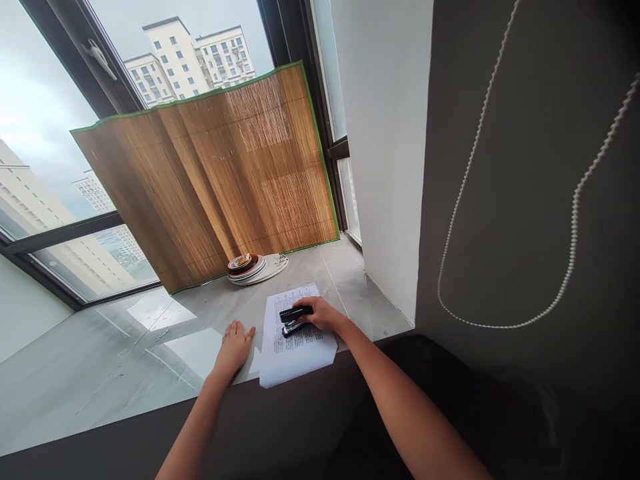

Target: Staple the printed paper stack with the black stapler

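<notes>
A black stapler (295, 320) is in my right hand (320, 313), whose fingers wrap round its right end. It is over white sheets of printed paper (295, 363), which lie on the grey sill (200, 303) with their near end jutting past the front edge. To the left of the paper, my left hand (237, 345) rests flat on the sill, fingers stretched out, holding nothing.
Stacked plates with a small bowl (244, 267) stand behind the paper. A bamboo mat (215, 180) with green edging leans against the window. The white wall (390, 167) rises at the right, and a beaded cord (473, 153) hangs beyond it.
</notes>
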The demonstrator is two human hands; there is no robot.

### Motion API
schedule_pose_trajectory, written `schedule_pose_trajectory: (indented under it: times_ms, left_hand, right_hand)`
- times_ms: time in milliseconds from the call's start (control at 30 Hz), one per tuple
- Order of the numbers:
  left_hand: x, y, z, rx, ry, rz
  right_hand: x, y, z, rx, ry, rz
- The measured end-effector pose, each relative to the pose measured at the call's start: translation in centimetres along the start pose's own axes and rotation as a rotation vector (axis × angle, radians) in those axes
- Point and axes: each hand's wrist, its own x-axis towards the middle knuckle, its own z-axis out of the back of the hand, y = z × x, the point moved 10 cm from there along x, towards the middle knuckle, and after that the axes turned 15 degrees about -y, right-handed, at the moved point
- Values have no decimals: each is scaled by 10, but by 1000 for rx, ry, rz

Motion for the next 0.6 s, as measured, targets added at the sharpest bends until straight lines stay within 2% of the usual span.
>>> schedule_pose_trajectory:
  times_ms: [133,300,500,600]
  left_hand:
    - [11,-16,-15,-117,144,-138]
    - [27,-34,-21,-216,210,-157]
    - [43,-51,-16,-335,145,-100]
    - [42,-55,0,-396,27,-73]
  right_hand:
    - [2,-4,9,8,-6,-39]
    - [4,-8,13,8,-50,-40]
    - [3,-4,13,-4,-48,-31]
    - [3,-2,14,-1,-58,-10]
